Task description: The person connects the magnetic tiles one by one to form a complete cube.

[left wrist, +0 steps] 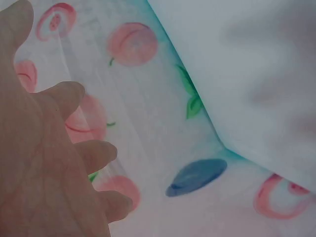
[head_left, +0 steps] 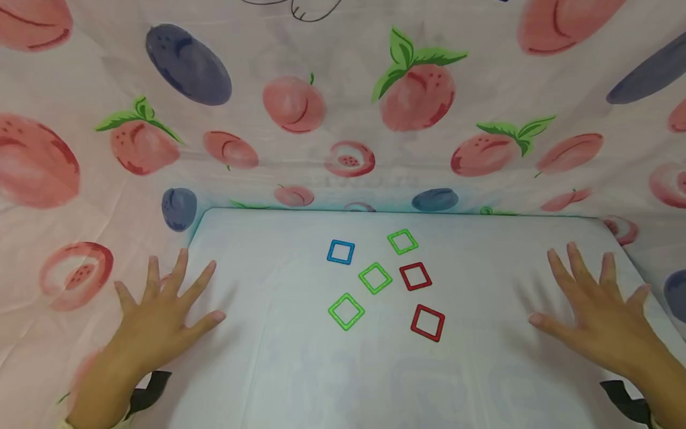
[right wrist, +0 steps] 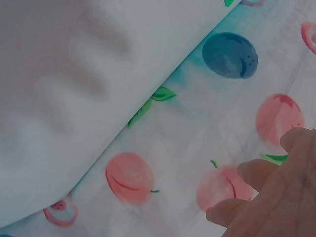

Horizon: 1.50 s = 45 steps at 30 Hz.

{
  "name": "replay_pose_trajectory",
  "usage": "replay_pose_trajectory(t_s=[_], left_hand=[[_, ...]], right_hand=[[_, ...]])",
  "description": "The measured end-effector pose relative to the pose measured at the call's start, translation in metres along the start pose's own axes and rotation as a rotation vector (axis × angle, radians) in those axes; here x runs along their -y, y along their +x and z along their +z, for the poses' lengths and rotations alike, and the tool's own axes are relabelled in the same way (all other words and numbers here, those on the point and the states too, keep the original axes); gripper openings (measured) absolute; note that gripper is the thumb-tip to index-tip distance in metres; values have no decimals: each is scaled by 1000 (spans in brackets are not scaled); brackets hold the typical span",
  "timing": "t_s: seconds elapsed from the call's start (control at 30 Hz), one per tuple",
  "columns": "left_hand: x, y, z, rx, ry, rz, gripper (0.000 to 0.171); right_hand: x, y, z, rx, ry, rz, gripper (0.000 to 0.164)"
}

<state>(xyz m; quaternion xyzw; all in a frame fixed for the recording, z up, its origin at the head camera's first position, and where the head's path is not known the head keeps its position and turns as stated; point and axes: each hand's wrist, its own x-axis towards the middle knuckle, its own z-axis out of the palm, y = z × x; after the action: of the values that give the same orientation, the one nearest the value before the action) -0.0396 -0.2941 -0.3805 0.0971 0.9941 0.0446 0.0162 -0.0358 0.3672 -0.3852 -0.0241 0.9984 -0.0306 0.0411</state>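
Note:
Several flat square frames lie loosely grouped mid-table in the head view. One is a blue square frame, at the back left of the group. Three are green: a back green square frame, a middle green square frame and a front green square frame. A back red square frame and a front red square frame lie on the right. My left hand spreads its fingers over the table's left edge, holding nothing. My right hand, also spread and holding nothing, hovers at the right side. Both hands are apart from the frames.
A white table with rounded back corners carries the frames. Behind and beside it hangs a pale cloth printed with peaches and blue fruit. Each wrist wears a dark strap, such as the left strap. Both hands cast soft shadows on the table.

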Motion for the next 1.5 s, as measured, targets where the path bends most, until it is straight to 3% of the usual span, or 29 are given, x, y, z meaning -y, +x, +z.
replay_pose_trajectory(t_s=[0.23,0.47,0.6,0.77,0.97,1.13,1.27,1.5], left_hand=[[-35,4,7,-11,-52,99,83],[-83,25,25,-59,-147,200,71],[-106,36,43,6,-253,176,63],[-130,50,63,119,-304,132,57],[-150,67,79,158,-344,171,56],[-164,78,91,175,-360,176,61],[-173,78,96,192,-327,184,67],[-184,74,94,229,-221,253,66]], right_hand=[[24,6,7,63,125,-95,120],[67,18,17,97,173,-156,108],[87,22,29,38,240,-209,89],[102,28,42,-25,402,-272,55],[111,40,55,108,508,-219,37],[117,47,66,199,515,-150,44],[127,46,69,238,496,-80,55],[136,39,69,251,436,-47,49]])
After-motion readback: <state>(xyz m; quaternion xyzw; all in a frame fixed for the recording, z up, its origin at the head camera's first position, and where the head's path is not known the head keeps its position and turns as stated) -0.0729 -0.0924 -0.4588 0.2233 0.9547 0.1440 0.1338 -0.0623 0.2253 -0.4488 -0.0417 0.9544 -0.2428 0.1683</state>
